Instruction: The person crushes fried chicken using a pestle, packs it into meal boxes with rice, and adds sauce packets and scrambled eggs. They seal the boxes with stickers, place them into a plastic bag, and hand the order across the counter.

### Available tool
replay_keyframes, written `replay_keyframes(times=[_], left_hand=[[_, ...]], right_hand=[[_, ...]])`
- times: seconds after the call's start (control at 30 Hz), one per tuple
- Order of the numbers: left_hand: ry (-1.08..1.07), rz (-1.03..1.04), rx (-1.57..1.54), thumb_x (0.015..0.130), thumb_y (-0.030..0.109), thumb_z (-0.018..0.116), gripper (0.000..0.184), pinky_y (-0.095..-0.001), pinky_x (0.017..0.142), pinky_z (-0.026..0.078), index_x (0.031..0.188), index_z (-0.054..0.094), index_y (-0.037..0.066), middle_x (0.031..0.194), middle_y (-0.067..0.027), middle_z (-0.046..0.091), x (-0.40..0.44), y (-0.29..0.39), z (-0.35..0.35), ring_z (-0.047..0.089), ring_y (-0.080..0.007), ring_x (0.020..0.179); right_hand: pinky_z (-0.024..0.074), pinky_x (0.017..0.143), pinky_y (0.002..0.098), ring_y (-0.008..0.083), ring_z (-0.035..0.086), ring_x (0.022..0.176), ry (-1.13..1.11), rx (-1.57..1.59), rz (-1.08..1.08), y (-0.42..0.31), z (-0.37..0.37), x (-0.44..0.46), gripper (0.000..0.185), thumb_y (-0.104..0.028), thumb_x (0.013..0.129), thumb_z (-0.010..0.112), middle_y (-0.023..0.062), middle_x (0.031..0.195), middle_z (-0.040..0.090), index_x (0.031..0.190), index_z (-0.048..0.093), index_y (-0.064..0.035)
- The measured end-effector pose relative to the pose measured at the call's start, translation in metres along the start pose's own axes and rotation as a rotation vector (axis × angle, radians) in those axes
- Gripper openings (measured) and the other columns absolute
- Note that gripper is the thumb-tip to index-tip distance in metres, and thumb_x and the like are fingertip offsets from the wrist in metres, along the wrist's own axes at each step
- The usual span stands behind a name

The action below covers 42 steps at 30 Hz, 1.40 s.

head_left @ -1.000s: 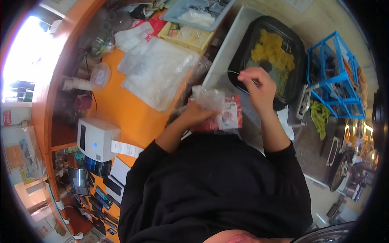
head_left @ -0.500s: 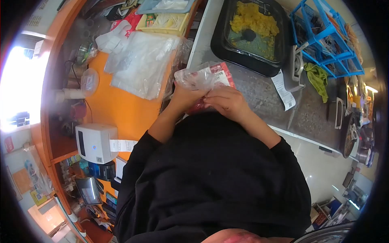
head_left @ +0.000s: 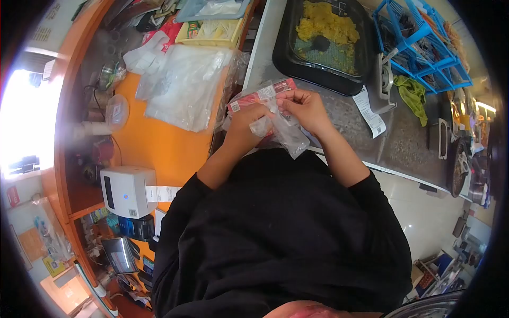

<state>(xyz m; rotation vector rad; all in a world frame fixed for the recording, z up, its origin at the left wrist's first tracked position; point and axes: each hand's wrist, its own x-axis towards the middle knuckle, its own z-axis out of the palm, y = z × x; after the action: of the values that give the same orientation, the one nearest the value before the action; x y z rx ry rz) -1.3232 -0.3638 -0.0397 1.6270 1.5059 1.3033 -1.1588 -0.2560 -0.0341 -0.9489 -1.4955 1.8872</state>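
Both hands meet at a clear plastic bag in front of my body. My left hand is closed round the bag's bunched plastic on one side. Thumb and fingers of my right hand pinch the bag near its gathered middle, and a loose end of plastic hangs down between the wrists. Just beyond my fingers lies a red and white printed packet, partly covered by the hands and clear plastic. Whether the packet is inside the bag, I cannot tell.
A black tray of yellow food stands on the metal counter, near a paper slip, tape dispenser, green cloth and blue rack. Plastic sheets and a white printer occupy the orange table.
My right hand has come from beside the black tray to join my left hand at the bag. The plastic is now bunched, with an end hanging toward me. The view has shifted.
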Motion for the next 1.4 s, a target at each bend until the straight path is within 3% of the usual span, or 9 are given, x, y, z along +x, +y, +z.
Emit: replay_keyframes(times=[0.03,0.13,0.33,0.5,0.63,0.73,0.83,0.93,1.4], left_hand=[[0.014,0.041,0.014,0.070,0.005,0.072,0.017,-0.0282,0.072,0.048,0.084,0.063,0.006,0.083,0.0002,0.062,0.003,0.003,0.000,0.058,-0.0103,0.079],[0.032,-0.273,-0.234,0.071,0.003,0.071,0.016,-0.0290,0.072,0.049,0.084,0.063,0.007,0.083,-0.0007,0.063,0.001,0.002,0.004,0.059,-0.0107,0.080],[0.014,-0.338,-0.207,0.073,0.004,0.069,0.014,-0.0310,0.075,0.051,0.085,0.062,0.006,0.087,-0.0041,0.065,0.004,0.005,0.002,0.062,-0.0155,0.084],[-0.210,0.204,0.492,0.071,0.011,0.071,0.020,-0.0361,0.080,0.051,0.087,0.061,0.005,0.096,-0.0134,0.065,0.007,0.005,-0.006,0.063,-0.0316,0.089],[-0.416,0.348,0.707,0.068,0.013,0.072,0.027,-0.0381,0.083,0.050,0.091,0.060,0.004,0.098,-0.0145,0.064,0.018,0.022,-0.014,0.062,-0.0343,0.094],[-0.356,0.314,0.504,0.072,0.007,0.072,0.025,-0.0343,0.077,0.052,0.092,0.057,0.003,0.096,-0.0133,0.065,0.027,0.030,-0.025,0.065,-0.0281,0.087],[-0.112,-0.213,-0.180,0.078,0.003,0.070,0.018,-0.0294,0.073,0.052,0.092,0.060,0.005,0.092,-0.0102,0.065,0.026,0.003,-0.014,0.064,-0.0188,0.083],[0.068,-0.452,-0.414,0.082,0.003,0.070,0.018,-0.0259,0.068,0.052,0.097,0.060,0.003,0.090,-0.0072,0.066,0.031,-0.004,-0.003,0.063,-0.0130,0.078],[-0.133,-0.411,-0.204,0.085,0.007,0.069,0.017,-0.0211,0.065,0.049,0.098,0.068,-0.003,0.081,-0.0042,0.067,0.032,-0.024,-0.007,0.060,-0.0090,0.069]], right_hand=[[0.0467,0.063,0.0217,0.0060,0.057,0.070,-0.014,-0.024,0.017,-0.001,-0.001,-0.001,0.018,-0.008,0.084,0.068,0.0027,0.081,0.067,0.100,0.068,0.0018],[0.0474,0.064,0.0227,0.0065,0.058,0.070,-0.043,-0.068,0.032,-0.005,-0.003,-0.002,0.018,-0.009,0.084,0.069,0.0028,0.080,0.067,0.099,0.068,0.0012],[0.0481,0.065,0.0236,0.0076,0.059,0.072,-0.050,-0.052,0.061,-0.002,-0.004,0.001,0.011,-0.009,0.084,0.068,0.0031,0.081,0.067,0.091,0.068,0.0002],[0.0492,0.064,0.0245,0.0076,0.060,0.071,0.022,-0.165,-0.018,0.002,0.002,0.000,0.010,-0.009,0.084,0.066,0.0027,0.077,0.067,0.091,0.068,-0.0012],[0.0516,0.065,0.0338,0.0211,0.066,0.068,0.003,-0.616,-0.434,0.009,0.007,-0.001,0.016,-0.011,0.080,0.065,0.0111,0.078,0.068,0.095,0.069,-0.0067],[0.0518,0.067,0.0357,0.0262,0.067,0.071,0.022,-0.689,-0.435,0.001,0.008,-0.008,0.017,-0.013,0.078,0.066,0.0129,0.079,0.067,0.093,0.069,-0.0080],[0.0517,0.066,0.0353,0.0260,0.066,0.070,0.057,-0.688,-0.423,0.000,0.008,-0.014,0.016,-0.014,0.077,0.067,0.0121,0.078,0.067,0.092,0.069,-0.0076],[0.0518,0.065,0.0329,0.0223,0.067,0.070,0.096,-0.599,-0.386,0.004,0.008,-0.017,0.014,-0.015,0.079,0.069,0.0117,0.078,0.068,0.090,0.068,-0.0062],[0.0503,0.064,0.0267,0.0109,0.062,0.069,0.009,-0.216,-0.160,0.004,-0.008,-0.007,0.014,-0.012,0.079,0.070,0.0059,0.076,0.068,0.090,0.070,-0.0023]])
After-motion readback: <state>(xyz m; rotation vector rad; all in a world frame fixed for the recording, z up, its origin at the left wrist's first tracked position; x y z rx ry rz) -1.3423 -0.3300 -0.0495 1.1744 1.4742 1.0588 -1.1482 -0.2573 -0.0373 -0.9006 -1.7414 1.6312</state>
